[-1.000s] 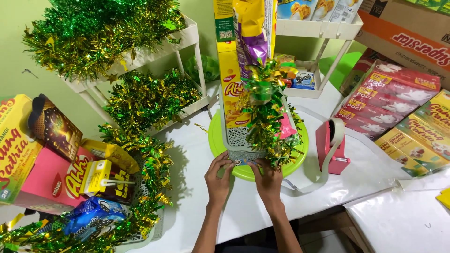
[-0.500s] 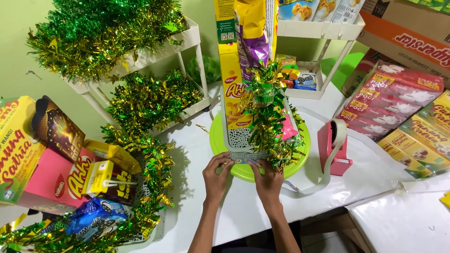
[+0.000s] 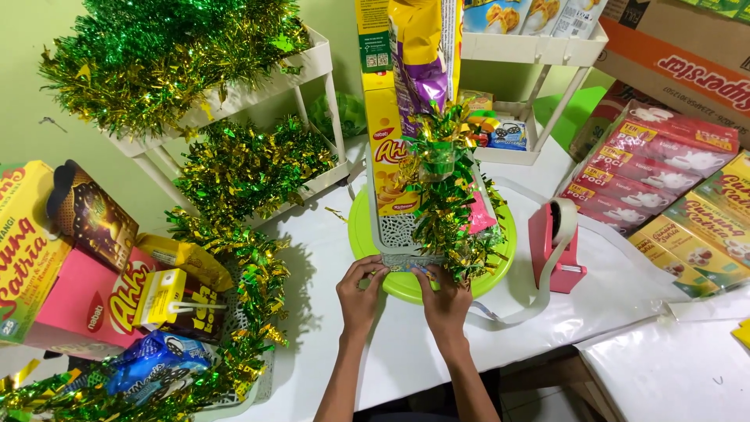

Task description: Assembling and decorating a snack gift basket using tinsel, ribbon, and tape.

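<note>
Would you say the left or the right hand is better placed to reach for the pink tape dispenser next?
Probably the right hand. It rests at the basket's front edge beside the tinsel, on the same side as the pink tape dispenser. The left hand would have to cross over it.

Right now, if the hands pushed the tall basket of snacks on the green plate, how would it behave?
The basket would probably tip easily: it stands narrow and tall, with boxes stacked high. The plate looks smooth, so it may slide on the white table. The tinsel seems floppy and would give no support.
</note>
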